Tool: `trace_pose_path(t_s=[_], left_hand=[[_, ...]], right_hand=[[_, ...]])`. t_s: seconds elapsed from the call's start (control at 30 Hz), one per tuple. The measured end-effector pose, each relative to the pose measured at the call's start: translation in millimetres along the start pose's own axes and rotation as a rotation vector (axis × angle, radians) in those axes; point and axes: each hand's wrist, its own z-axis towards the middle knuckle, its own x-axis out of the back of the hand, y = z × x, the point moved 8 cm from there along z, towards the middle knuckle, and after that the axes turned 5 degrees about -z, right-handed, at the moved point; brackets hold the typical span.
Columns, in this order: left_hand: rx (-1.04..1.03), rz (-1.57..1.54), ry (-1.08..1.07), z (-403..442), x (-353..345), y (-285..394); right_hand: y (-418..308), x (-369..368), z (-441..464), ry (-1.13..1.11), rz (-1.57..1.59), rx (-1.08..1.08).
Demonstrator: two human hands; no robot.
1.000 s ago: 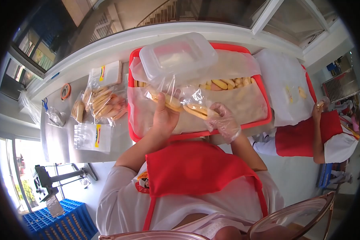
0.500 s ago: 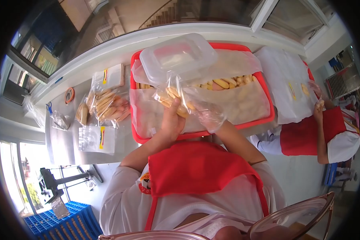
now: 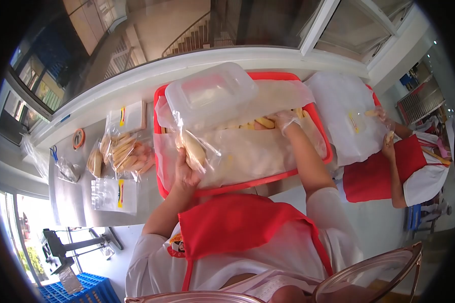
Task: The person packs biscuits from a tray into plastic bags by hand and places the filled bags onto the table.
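My left hand (image 3: 188, 170) is closed round a clear plastic bag (image 3: 193, 150) with long pale biscuits inside, over the left part of the red tray (image 3: 330, 150). My right hand (image 3: 286, 121), in a clear glove, reaches into the tray at the row of biscuits (image 3: 264, 122); its fingertips touch the biscuits, and whether they grip one is hidden. Translucent sheets (image 3: 258, 151) cover the biscuits before and behind that row. A translucent plastic container (image 3: 211, 96) rests on the tray's back left.
Filled biscuit bags (image 3: 129, 154), empty labelled bags (image 3: 114, 195), an orange tape roll (image 3: 79, 138) and scissors (image 3: 54, 153) lie to the left. A covered tray (image 3: 338, 116) stands on the right, where a co-worker in a red apron (image 3: 384, 171) works.
My hands have separated. The left has moved left with the bag, and the right has left the bag and gone to the exposed biscuits. The view has shifted slightly.
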Motion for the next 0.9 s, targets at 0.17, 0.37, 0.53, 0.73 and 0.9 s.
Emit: trace_pose_path(t_s=[0.17, 0.37, 0.53, 0.73, 0.9], left_hand=[[0.047, -0.057, -0.066, -12.6, -22.1, -23.0], [0.137, -0.033, 0.078, -22.8, -7.6, -32.7], [0.108, -0.085, -0.129, -18.1, -21.2, -13.2], [0.016, -0.083, -0.081, -13.8, -33.3, -7.1], [-0.117, 0.043, -0.045, -17.2, -50.4, 9.4]], right_hand=[[11.3, -6.3, 34.9, 0.21, 0.004, -0.062], [11.9, -9.9, 34.8, 0.21, 0.015, -0.05], [-0.9, -9.7, 24.9, 0.209, 0.014, -0.036], [-36.4, -24.9, 14.7, 0.226, -0.008, -0.02], [-22.8, -6.8, -7.5, 0.143, 0.131, -0.048]])
